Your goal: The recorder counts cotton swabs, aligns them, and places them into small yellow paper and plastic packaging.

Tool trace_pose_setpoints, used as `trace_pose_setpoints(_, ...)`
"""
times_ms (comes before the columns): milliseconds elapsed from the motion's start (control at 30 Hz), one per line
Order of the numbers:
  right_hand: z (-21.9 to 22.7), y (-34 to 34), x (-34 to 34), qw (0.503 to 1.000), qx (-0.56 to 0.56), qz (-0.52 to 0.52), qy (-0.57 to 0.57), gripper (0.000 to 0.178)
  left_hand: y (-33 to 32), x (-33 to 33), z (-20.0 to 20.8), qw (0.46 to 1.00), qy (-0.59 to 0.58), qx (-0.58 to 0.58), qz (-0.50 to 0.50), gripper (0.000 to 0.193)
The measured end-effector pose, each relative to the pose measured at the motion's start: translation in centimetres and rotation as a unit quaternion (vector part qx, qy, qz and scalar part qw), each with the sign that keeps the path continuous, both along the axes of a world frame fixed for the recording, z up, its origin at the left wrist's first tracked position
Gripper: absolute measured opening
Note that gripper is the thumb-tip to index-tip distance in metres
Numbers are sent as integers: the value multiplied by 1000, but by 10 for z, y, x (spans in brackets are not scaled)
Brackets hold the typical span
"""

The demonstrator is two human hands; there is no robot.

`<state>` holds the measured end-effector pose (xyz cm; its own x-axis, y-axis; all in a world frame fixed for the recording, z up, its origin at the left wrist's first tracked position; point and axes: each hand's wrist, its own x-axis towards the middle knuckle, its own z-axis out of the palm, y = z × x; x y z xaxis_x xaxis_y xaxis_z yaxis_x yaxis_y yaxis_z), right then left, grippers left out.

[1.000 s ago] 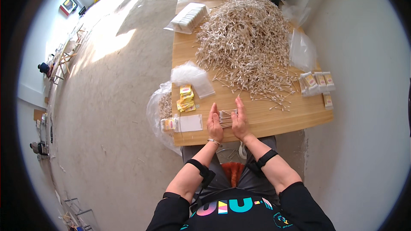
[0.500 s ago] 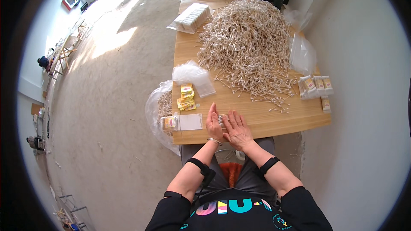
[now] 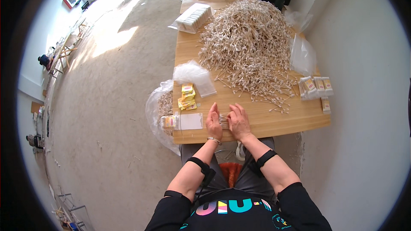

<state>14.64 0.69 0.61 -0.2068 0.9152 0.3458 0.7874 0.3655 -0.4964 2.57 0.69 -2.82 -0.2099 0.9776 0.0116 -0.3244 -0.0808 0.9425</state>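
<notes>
A small row of cotton swabs (image 3: 224, 121) lies on the table near its front edge, between my two hands. My left hand (image 3: 213, 122) stands on its edge with fingers stretched out, its palm against one end of the swabs. Bent fingers of my right hand (image 3: 239, 122) press on the other end of the row; its fingertips are partly hidden. Left of my left hand lies a flat white piece (image 3: 191, 121), beside a clear packet of cotton swabs (image 3: 169, 122) with a yellow-and-white label. Small yellow cards (image 3: 186, 98) are scattered just behind them.
A large heap of loose cotton swabs (image 3: 246, 38) covers the table's middle and far part. Clear plastic bags (image 3: 195, 77) lie at the left edge, with a wrapped block of packs (image 3: 193, 18) farther back. Several filled packets (image 3: 316, 86) sit at the right edge, near the wall.
My right hand has gone from lying flat with spread fingers over the swabs to bent fingers at their right end, showing more of the row. My left hand has barely moved.
</notes>
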Motion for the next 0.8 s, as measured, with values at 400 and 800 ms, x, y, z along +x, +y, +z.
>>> trace_pose_setpoints(400, 17, -23, 11, 996, -27, 69, -58, 19, 1, -2, 5, 998, -55, -10, -7, 51)
trace_pose_setpoints(800, 1, -11, -3, 953, -85, -73, 283, 57, -3, 1, 7, 1000, -10, -2, 29, 51)
